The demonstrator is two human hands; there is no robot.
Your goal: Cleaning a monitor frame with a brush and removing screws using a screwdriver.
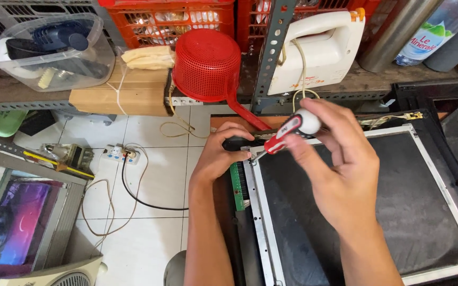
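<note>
Grey display panel (367, 212) in its metal frame fills the picture toward 4 o'clock, lying flat on the worktop. Left hand (219, 153), fingers curled shut, presses the panel's corner at 11 o'clock, beside a green circuit strip (236, 185). Right hand (335, 159) pinches a red-and-white screwdriver (291, 130), tip slanting toward that corner.

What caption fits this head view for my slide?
Right hand drives a red-handled screwdriver into a dark panel's metal frame corner; left hand steadies it.
</note>
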